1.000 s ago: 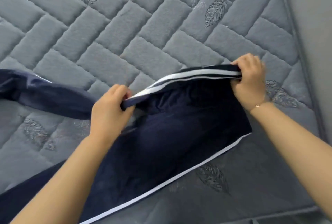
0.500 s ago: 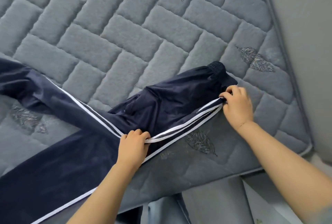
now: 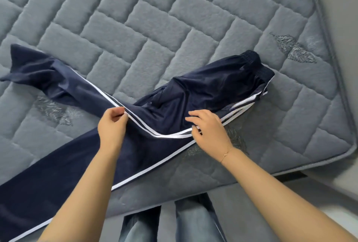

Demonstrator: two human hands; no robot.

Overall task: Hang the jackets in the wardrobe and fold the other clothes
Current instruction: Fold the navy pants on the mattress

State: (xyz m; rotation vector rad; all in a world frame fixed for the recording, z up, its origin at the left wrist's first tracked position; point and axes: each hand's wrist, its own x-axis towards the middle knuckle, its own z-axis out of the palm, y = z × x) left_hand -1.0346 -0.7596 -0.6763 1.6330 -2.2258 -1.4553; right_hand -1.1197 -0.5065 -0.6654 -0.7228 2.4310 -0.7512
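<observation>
Navy track pants (image 3: 203, 90) with white side stripes lie on the grey quilted mattress (image 3: 155, 18). The waistband points to the upper right; one leg runs off to the left, the other toward the lower left. My left hand (image 3: 113, 125) pinches the striped seam where the two legs cross. My right hand (image 3: 209, 130) rests on the pants a little to the right, fingers spread and thumb at the white stripes.
The mattress's front edge (image 3: 193, 193) runs diagonally just below my arms, and its right corner (image 3: 348, 150) is near the grey wall (image 3: 341, 9). My legs in blue jeans (image 3: 193, 224) stand at the bed's edge.
The pants were lowered and laid on the mattress. My right hand let go of the waistband end and moved left along the stripes; my left hand shifted up to the crossing of the legs.
</observation>
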